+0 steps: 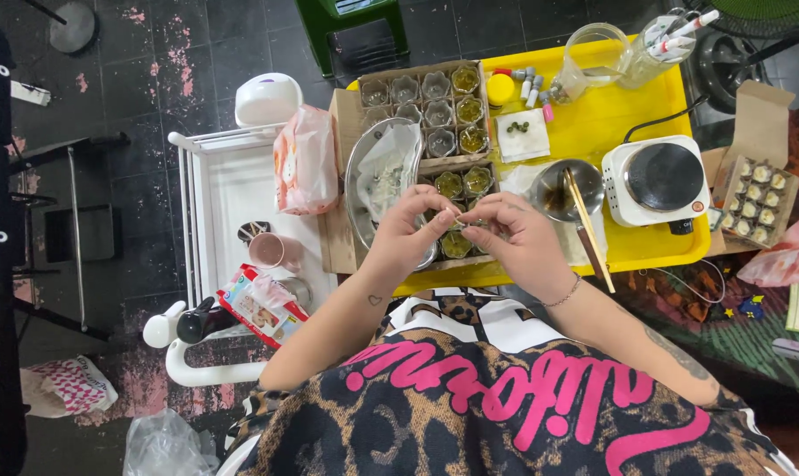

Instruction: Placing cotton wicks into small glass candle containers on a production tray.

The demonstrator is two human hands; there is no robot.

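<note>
Both hands meet at the centre of the view, fingertips pinched together over a small item that is too small and too hidden to identify. The left hand (412, 231) has thumb and forefinger closed toward the right hand (516, 236), whose fingers curl inward to the same contact point; what lies between them cannot be told. Directly beneath the grip sits a cardboard tray of small glass jars (457, 187), several holding a yellow-green fill; one jar (455, 245) shows just below the fingertips. Just beyond the left hand lies a metal bowl (364, 189) with a crumpled clear bag inside. Beyond that tray, farther from the person, a second cardboard tray (424, 110) holds more glass cups, mostly clear, with three filled ones along its far-right column. To the right of the right hand stands a small metal pot (553, 189) with wooden chopsticks (589, 229) laid across it, and next to that a white single-burner hot plate (657, 179). All of these rest on a yellow tray (598, 119). At the tray's far edge stand a clear measuring cup (593, 55) and a clear container of pens (659, 44). To the right of the hot plate, off the tray, an open cardboard box (756, 198) holds rows of small pale pieces. To the left of the left hand is a white cart (227, 189) carrying a pink patterned bag (304, 163) and a pink cup (270, 250).
</note>
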